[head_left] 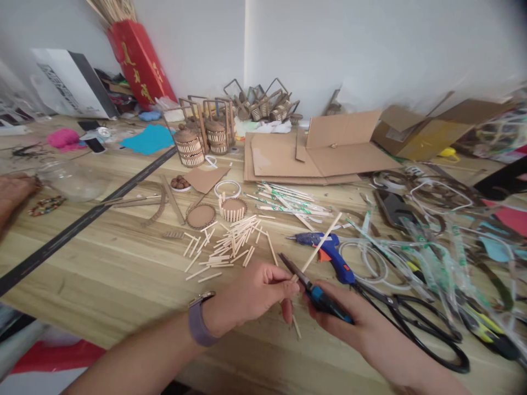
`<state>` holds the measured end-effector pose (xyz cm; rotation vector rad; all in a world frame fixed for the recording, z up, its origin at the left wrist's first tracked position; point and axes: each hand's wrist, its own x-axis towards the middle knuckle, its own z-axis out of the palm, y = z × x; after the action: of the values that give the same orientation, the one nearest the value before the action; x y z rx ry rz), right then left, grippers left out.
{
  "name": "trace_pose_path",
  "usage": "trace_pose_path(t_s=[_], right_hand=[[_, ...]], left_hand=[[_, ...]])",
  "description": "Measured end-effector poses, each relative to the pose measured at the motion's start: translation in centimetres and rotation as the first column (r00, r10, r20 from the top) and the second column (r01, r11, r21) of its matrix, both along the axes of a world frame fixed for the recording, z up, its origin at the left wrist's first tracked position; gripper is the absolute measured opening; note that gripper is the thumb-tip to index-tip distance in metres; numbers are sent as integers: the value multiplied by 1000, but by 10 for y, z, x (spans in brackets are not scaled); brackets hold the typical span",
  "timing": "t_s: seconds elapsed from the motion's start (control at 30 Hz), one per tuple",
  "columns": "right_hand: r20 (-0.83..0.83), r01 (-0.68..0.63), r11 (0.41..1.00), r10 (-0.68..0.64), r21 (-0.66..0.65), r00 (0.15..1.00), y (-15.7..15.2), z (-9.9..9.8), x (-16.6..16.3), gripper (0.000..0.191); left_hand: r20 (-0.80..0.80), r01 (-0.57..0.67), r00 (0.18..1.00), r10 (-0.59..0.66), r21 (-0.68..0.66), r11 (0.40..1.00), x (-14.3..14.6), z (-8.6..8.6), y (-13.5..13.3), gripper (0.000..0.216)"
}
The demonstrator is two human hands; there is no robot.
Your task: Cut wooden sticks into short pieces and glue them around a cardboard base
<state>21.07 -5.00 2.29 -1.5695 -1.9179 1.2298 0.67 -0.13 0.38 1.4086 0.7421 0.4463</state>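
My left hand [253, 293], with a purple watch on its wrist, pinches a long wooden stick [319, 246] that slants up to the right. My right hand [349, 323] grips blue-handled cutting pliers [307, 286], and their dark jaws sit at the stick just beside my left fingertips. A pile of short cut sticks [226, 244] lies on the wooden table [111, 274] just beyond my left hand. Behind the pile stands a small round base with upright sticks [233, 208]. One short stick piece [296, 327] lies below my left fingers.
A blue glue gun [329, 253] and black scissors [424, 326] lie to the right. Wrapped chopsticks [292, 200], cardboard sheets [313, 156], small bamboo baskets [201, 140] and a long black ruler [82, 225] lie further back. Another person's hand [12, 195] rests at the left edge.
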Motion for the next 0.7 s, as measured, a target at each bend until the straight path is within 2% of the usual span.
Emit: trace_pose_path(t_s=[0.27,0.43,0.7], right_hand=[[5,22,1000,-22,18,1000,-2,-3,-4,31],[-119,35,998,-42,-61,992,-1,-1,1,37],[-263,-1,986,-43,-166,964,-2,3,12,43]], left_hand=[[-151,-53,987,59,43,998,2,6,-2,25],[-102,-45,993,60,142,989,2,10,-5,30],[-48,5,999,0,94,996,3,11,-7,37]])
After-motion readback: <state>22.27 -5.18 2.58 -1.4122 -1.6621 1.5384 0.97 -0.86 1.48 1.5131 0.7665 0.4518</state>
